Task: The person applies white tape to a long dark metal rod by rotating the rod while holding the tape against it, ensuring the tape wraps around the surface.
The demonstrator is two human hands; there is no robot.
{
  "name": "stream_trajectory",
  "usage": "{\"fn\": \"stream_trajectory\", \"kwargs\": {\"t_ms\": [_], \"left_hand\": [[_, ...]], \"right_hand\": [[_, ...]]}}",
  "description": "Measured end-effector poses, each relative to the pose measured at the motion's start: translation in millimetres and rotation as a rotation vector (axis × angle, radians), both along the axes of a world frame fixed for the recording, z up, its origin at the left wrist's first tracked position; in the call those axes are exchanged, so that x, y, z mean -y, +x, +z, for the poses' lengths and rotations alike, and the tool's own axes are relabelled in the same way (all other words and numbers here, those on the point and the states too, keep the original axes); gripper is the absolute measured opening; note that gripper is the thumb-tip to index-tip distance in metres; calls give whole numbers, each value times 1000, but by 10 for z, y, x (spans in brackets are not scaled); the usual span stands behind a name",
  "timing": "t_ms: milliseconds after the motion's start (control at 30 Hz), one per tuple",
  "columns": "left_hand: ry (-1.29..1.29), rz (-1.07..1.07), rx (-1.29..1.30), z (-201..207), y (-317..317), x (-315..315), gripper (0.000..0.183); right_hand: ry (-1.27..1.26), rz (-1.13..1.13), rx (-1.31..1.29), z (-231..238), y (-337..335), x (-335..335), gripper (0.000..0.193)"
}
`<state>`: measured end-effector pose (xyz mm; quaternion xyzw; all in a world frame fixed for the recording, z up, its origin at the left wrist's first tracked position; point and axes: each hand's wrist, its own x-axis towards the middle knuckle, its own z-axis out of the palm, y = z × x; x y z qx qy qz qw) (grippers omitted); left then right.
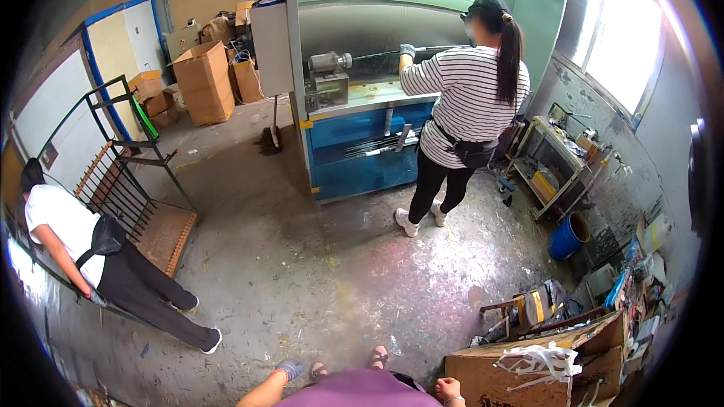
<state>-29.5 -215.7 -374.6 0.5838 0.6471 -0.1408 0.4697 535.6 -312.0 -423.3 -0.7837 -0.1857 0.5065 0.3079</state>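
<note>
My left hand (289,368), in a grey knitted glove, hangs low at the bottom edge, beside my sandalled foot (319,371). It is small and its fingers blend together, so I cannot tell how they are held. My bare right hand (448,388) is at the right of my purple top (362,390), with its fingers curled in and nothing seen in them. Closest to it is a brown cardboard box (520,380) with white plastic strips (539,365) on top.
A person in a striped shirt (471,102) holds a long thin rod at the green booth (362,19), by a motor (326,62). At left another person (72,237) stands near a metal rack (162,237). A blue bucket (567,237) and shelf (554,151) line the right wall.
</note>
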Motion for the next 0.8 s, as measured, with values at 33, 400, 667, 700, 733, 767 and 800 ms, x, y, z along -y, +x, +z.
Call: {"fn": "stream_trajectory", "kwargs": {"t_ms": [33, 400, 667, 700, 733, 767, 800], "left_hand": [[-6, 19, 11, -7, -10, -4, 47], [102, 57, 52, 95, -72, 47, 49], [79, 41, -40, 5, -37, 282, 49], [115, 64, -18, -78, -57, 355, 48], [113, 103, 6, -173, -71, 432, 48], [112, 139, 30, -211, -80, 467, 48], [112, 176, 54, -250, -97, 488, 48]], "right_hand": [[-47, -51, -59, 47, 11, -35, 12], [89, -134, -183, 920, -196, -933, 15], [187, 32, -77, 926, -245, -1378, 22], [186, 55, -70, 949, -255, -1428, 21], [186, 78, -63, 951, -261, -1457, 21], [187, 88, -62, 951, -261, -1494, 23], [186, 91, -67, 952, -265, -1512, 24]]}}
